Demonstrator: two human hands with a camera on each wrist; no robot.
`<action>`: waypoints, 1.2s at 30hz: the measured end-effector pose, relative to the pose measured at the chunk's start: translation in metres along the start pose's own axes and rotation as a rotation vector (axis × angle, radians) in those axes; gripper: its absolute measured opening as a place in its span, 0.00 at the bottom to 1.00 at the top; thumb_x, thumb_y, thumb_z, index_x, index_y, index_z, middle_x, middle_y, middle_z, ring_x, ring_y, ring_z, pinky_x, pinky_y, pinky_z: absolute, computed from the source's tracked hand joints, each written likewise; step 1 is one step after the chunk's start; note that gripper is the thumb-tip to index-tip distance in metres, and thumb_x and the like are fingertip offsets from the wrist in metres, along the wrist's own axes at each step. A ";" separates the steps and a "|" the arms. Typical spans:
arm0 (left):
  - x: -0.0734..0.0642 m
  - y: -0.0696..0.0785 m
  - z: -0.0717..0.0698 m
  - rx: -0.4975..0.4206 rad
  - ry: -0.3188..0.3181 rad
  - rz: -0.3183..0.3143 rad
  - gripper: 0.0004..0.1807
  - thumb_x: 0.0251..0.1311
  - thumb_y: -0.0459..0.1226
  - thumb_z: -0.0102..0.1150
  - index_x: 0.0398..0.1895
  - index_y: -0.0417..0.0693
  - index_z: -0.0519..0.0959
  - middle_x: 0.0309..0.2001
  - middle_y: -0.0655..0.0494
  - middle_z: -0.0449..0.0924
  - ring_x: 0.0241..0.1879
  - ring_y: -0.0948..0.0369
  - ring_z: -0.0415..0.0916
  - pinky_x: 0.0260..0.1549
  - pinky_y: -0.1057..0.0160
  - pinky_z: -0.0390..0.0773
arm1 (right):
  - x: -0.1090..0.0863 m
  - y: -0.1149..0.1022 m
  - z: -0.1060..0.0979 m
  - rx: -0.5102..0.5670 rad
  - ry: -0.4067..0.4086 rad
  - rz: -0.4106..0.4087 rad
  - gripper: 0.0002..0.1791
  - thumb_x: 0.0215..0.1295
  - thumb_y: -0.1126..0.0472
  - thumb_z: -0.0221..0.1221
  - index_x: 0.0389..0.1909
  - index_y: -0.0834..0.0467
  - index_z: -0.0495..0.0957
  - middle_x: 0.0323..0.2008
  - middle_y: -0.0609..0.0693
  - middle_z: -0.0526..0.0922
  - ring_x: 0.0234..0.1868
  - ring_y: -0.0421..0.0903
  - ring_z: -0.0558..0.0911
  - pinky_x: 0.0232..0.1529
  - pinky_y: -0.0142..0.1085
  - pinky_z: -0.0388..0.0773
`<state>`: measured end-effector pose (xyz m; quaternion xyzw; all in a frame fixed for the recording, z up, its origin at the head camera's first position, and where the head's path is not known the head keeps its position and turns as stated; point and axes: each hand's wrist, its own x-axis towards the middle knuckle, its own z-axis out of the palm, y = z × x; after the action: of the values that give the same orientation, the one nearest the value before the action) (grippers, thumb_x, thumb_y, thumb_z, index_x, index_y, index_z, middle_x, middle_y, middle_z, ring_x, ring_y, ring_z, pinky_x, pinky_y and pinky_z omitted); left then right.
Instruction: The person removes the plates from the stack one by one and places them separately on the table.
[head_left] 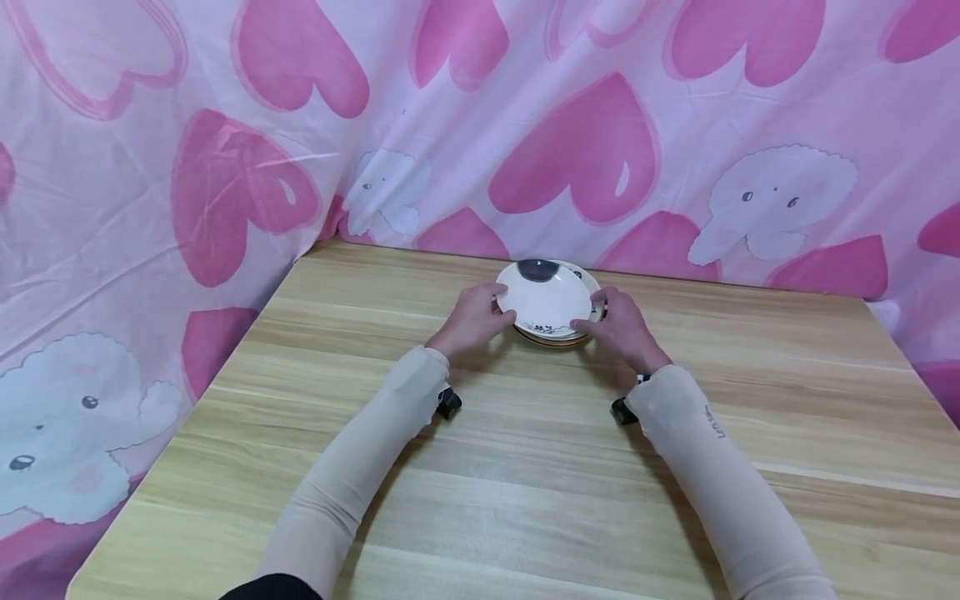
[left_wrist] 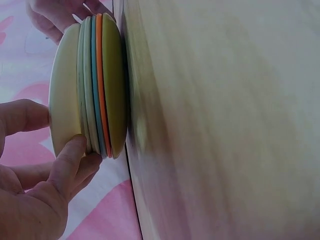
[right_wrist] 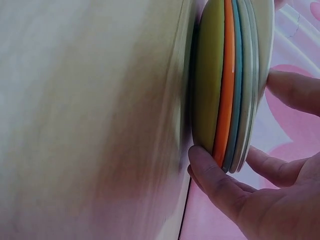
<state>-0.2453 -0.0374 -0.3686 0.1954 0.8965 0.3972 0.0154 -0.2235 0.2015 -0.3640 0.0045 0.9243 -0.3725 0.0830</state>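
A pink heart-printed fabric cloth [head_left: 570, 150] is hung behind the pale wooden table [head_left: 540, 500]. Near its far edge, a round multicoloured plate stack [left_wrist: 104, 95] is gripped between left hand [head_left: 468, 321] and right hand [head_left: 624, 329]; stacking seems done, the white round top dish [head_left: 551, 304] not yet centred.

We see the stack of dishes [head_left: 546, 302] on the table [head_left: 525, 475] near its far edge, between the left hand [head_left: 474, 318] and right hand [head_left: 621, 327], with cloth [head_left: 420, 125] behind the table and left of it.
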 end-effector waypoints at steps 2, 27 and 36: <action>0.000 0.000 0.000 -0.003 0.001 -0.011 0.14 0.53 0.37 0.55 0.43 0.42 0.77 0.26 0.52 0.74 0.28 0.63 0.67 0.32 0.69 0.71 | 0.000 0.001 0.000 0.004 0.000 -0.004 0.33 0.60 0.51 0.58 0.60 0.66 0.60 0.57 0.63 0.66 0.55 0.55 0.66 0.60 0.49 0.67; -0.002 -0.006 -0.005 -0.228 -0.005 -0.139 0.31 0.52 0.31 0.55 0.64 0.38 0.64 0.61 0.42 0.70 0.52 0.55 0.78 0.44 0.68 0.80 | 0.001 0.007 -0.002 -0.056 -0.028 -0.044 0.30 0.63 0.64 0.48 0.66 0.67 0.57 0.65 0.65 0.62 0.58 0.59 0.70 0.58 0.49 0.71; -0.003 -0.004 -0.010 -0.259 0.007 -0.201 0.32 0.50 0.30 0.56 0.63 0.40 0.66 0.57 0.44 0.74 0.45 0.55 0.81 0.36 0.67 0.81 | 0.000 0.005 -0.003 -0.057 -0.017 -0.045 0.31 0.61 0.64 0.49 0.66 0.68 0.57 0.64 0.66 0.64 0.56 0.59 0.71 0.56 0.48 0.73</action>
<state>-0.2460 -0.0482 -0.3649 0.0999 0.8530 0.5065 0.0768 -0.2234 0.2074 -0.3651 -0.0219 0.9337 -0.3478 0.0826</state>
